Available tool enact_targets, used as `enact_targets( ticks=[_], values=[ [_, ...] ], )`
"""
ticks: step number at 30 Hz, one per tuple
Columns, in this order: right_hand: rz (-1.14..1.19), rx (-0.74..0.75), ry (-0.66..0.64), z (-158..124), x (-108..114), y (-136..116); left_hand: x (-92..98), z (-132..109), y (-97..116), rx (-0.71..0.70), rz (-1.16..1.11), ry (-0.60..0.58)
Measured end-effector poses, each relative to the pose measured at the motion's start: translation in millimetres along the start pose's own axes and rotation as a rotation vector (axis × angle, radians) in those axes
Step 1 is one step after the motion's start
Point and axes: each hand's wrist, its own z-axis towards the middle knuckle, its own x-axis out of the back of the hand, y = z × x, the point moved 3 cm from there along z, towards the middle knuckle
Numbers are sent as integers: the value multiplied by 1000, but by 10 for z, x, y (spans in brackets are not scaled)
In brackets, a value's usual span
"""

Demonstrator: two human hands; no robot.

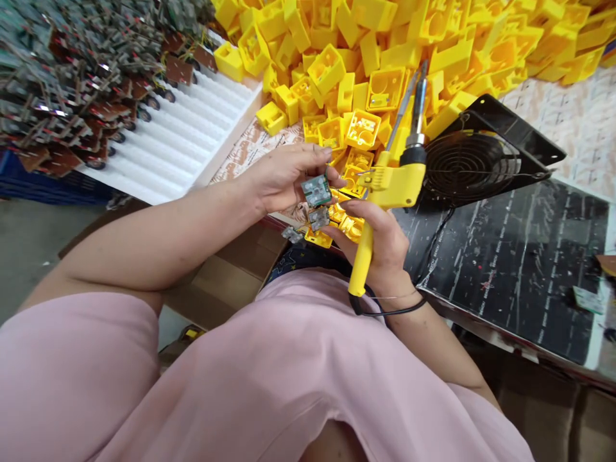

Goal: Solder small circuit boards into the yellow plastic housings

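My left hand (289, 174) is closed on a small green circuit board (315, 190) with grey solder patches, held in front of my body. A second small board (319, 219) hangs just below it, close to my right fingertips; whether they touch it I cannot tell. A third small piece (292, 235) dangles lower on thin wires. My right hand (385, 237) holds a yellow pistol-shaped soldering iron (395, 186), its handle lying across the palm and its metal tip pointing up and away. Yellow plastic housings (353, 179) lie right behind the fingers.
A large heap of yellow housings (332, 67) covers the back. To the left, many assembled circuit boards (72, 90) are stacked on a ridged white foam tray (178, 141). A black fan (471, 157) stands at the right beside a black printed sheet (510, 256) bearing a loose board (590, 299).
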Motion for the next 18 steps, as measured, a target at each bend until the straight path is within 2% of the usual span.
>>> enact_targets(
  ticks=[4, 10, 14, 18],
  values=[
    [54, -71, 44, 66, -3, 17, -34, -77, -12, -53, 78, -7],
    [148, -152, 10, 110, 121, 35, -166, -310, 130, -227, 345, -118],
    [128, -131, 15, 49, 140, 14, -228, -392, 199, -316, 620, -51],
    [45, -100, -12, -52, 295, 40, -321, -388, 116, -409, 874, -37]
  ],
)
